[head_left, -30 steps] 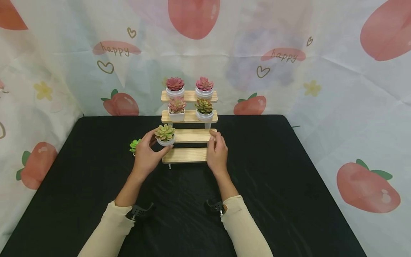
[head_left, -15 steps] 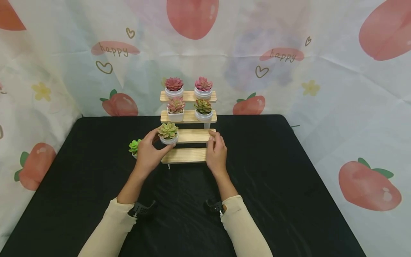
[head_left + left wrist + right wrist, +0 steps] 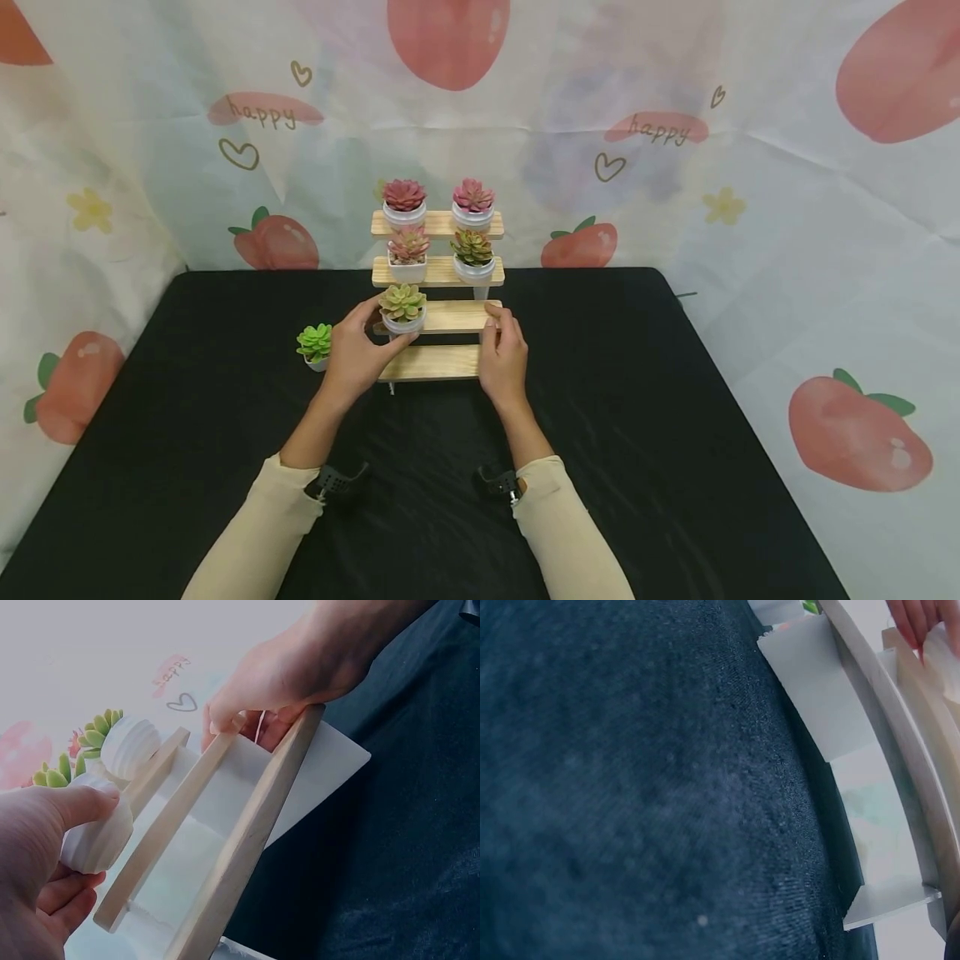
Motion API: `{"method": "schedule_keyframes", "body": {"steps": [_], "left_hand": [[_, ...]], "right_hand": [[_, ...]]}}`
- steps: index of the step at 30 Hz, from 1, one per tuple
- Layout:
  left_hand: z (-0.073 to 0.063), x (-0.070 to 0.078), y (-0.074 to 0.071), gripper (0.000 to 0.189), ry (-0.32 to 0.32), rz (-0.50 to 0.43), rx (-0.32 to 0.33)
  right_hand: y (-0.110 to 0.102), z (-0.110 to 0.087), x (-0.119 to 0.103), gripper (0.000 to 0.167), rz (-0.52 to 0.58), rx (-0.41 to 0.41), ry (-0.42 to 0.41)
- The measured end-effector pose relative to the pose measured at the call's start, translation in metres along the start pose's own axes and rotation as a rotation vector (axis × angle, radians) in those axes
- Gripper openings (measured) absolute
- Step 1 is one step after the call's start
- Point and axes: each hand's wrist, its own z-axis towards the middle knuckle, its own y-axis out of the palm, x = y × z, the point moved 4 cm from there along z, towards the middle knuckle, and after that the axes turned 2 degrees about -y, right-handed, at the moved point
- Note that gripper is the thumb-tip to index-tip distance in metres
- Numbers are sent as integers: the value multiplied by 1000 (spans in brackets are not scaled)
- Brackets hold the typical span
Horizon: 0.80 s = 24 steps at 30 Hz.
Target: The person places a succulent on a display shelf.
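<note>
My left hand (image 3: 351, 354) holds a yellow-green succulent (image 3: 402, 302) in a ribbed white pot, thumb at the front and fingers behind. The pot is at the left end of the second-lowest slat of a stepped wooden plant stand (image 3: 435, 363). In the left wrist view the pot (image 3: 96, 838) sits close by that slat's edge. With thumb and fingers my right hand (image 3: 504, 358) grips the stand's right end, around the lower two slats. The right wrist view shows the stand's white side support (image 3: 821, 690) and left fingertips at the pot; the right hand is nearly out of that view.
Two pink succulents (image 3: 473, 202) stand on the top slat. Below them are a pale pink one (image 3: 408, 250) and a dark green one (image 3: 473, 254). A bright green succulent (image 3: 315, 342) stands on the black cloth (image 3: 637, 433) left of the stand. A printed curtain hangs behind.
My left hand has carried the yellow-green succulent a little to the right, over the slat's left end. The bright green succulent is now more exposed. My right hand keeps its grip on the stand.
</note>
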Motion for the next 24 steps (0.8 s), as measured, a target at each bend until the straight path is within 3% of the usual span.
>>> {"method": "schedule_keyframes", "body": {"steps": [16,24], "left_hand": [[5,2,8,71,-12,-2,-27],[4,0,11,70,-28,11,-11]], "right_hand": [[0,0,0,29,-3,-10,19],[0,0,0,28,6,2,-2]]}}
